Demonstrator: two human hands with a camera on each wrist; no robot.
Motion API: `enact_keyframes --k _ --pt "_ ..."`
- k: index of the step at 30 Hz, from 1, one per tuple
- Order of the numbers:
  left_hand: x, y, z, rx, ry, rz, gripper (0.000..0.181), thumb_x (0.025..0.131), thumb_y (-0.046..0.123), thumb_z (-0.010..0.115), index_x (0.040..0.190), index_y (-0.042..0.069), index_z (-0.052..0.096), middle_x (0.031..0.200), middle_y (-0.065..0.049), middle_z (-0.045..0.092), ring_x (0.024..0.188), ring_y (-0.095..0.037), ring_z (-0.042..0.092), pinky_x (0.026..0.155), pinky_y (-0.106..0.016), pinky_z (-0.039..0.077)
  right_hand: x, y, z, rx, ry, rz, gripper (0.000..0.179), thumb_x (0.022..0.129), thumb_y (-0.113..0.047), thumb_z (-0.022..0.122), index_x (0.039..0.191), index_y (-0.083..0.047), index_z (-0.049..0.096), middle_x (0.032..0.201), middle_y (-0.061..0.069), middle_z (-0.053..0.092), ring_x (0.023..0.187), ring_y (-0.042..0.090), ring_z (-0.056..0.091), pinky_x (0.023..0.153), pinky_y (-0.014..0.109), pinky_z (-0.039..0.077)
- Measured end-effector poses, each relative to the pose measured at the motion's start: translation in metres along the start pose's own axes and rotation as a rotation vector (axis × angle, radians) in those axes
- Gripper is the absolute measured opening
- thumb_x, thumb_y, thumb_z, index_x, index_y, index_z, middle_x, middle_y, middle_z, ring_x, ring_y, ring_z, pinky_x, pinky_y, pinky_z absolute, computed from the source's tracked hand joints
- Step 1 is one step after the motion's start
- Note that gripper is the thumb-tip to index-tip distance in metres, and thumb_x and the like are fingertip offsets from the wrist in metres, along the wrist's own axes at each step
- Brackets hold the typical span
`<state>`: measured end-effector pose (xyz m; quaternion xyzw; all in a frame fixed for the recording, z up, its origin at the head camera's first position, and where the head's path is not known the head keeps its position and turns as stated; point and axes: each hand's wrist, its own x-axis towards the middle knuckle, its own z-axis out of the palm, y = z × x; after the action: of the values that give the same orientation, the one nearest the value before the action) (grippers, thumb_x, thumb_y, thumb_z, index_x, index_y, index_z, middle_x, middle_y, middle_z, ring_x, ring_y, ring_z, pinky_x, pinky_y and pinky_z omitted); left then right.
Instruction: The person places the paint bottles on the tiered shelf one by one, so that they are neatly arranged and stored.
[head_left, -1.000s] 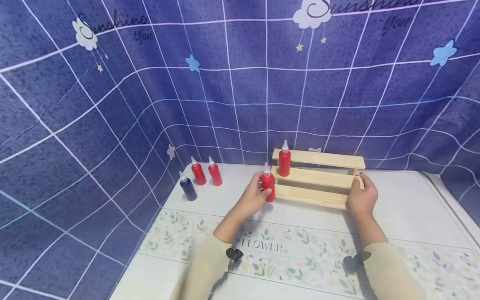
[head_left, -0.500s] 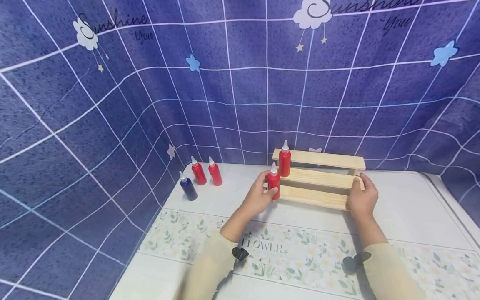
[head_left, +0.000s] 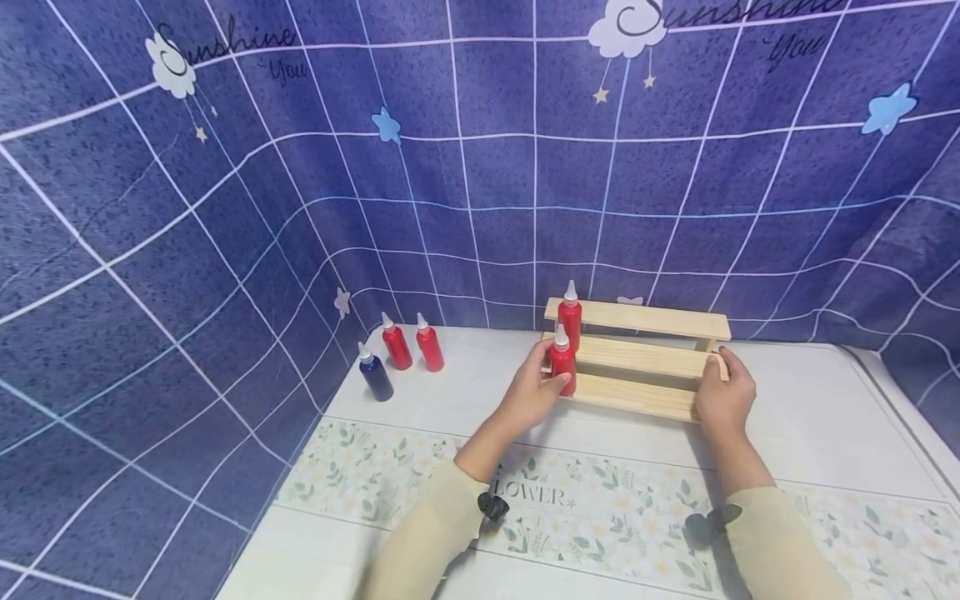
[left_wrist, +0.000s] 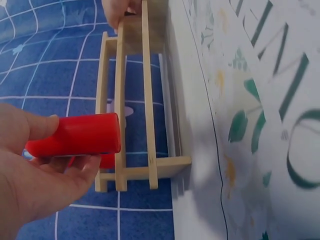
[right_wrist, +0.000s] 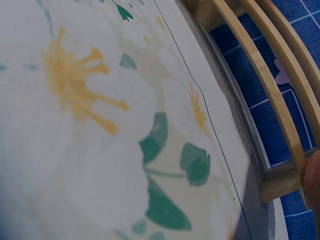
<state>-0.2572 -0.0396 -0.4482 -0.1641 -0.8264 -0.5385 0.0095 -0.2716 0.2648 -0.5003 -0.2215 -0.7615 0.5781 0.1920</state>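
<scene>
My left hand (head_left: pixel 528 392) grips a red squeeze bottle (head_left: pixel 563 371) with a pale pointed nozzle, thumb across its front. The bottle is upright and overlaps the left end of a three-tier wooden rack (head_left: pixel 630 356) in the head view. In the left wrist view its base clears the lowest slat (left_wrist: pixel 150 115). Just behind it, a second red bottle (head_left: pixel 571 317) stands on the middle tier, partly hidden. My right hand (head_left: pixel 726 396) holds the rack's right end, thumb on the middle slat; the right wrist view shows only its edge beside the end piece (right_wrist: pixel 282 180).
At the table's back left stand two red bottles (head_left: pixel 397 347) and a dark blue bottle (head_left: pixel 376 377). A blue grid-patterned curtain (head_left: pixel 480 167) hangs behind and to the left. A floral printed band (head_left: pixel 600 517) crosses the white table cover (head_left: pixel 465 400).
My left hand has carried the red bottle rightward and slightly up, from the rack's left edge to in front of the standing bottle. The right hand and rack have stayed put.
</scene>
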Motion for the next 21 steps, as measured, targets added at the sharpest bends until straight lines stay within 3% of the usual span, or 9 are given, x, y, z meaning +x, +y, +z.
enact_keyframes --k 10,21 --pt "0.004 0.004 0.012 -0.003 -0.005 0.026 0.064 0.103 0.01 0.065 0.161 0.011 0.037 0.148 -0.019 0.061 0.137 -0.033 0.062 0.116 -0.047 0.053 0.0 0.0 0.001 0.003 -0.004 0.004 0.054 0.114 -0.03 0.037 0.164 -0.01 0.036 0.171 0.014 0.038 0.16 0.03 0.036 0.131 0.044 0.033" --pt "0.005 -0.002 0.027 -0.08 0.056 0.062 0.063 0.101 0.003 0.065 0.158 0.009 0.04 0.153 -0.017 0.056 0.14 -0.032 0.06 0.119 -0.043 0.05 -0.001 0.0 0.0 0.005 -0.009 0.009 0.054 0.114 -0.029 0.037 0.164 -0.011 0.035 0.171 0.013 0.036 0.161 0.03 0.033 0.132 0.045 0.031"
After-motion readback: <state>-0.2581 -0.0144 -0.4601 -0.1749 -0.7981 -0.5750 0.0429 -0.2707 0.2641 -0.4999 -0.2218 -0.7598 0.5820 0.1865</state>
